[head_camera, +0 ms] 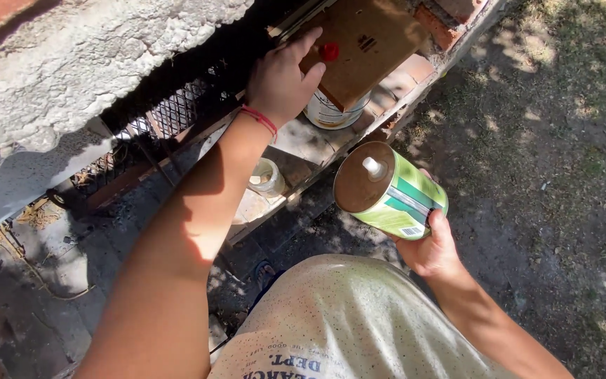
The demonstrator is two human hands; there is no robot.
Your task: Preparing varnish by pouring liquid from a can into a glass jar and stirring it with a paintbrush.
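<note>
The right hand (429, 245) grips a green can (391, 191), uncapped, spout bare, near right. The left hand (282, 81) sets its red cap (329, 51) on a cardboard sheet (366, 42) covering the white tin (331, 112) on the far brick ledge (303, 144); nothing poured.

The right hand (429, 249) grips a green can (391, 191) with a white spout, near right. Farther left, the left hand (282, 81) pinches a small red cap (329, 51) against a brown board (362, 45) lying over a white tin (331, 112) on the brick ledge (303, 144).
</note>
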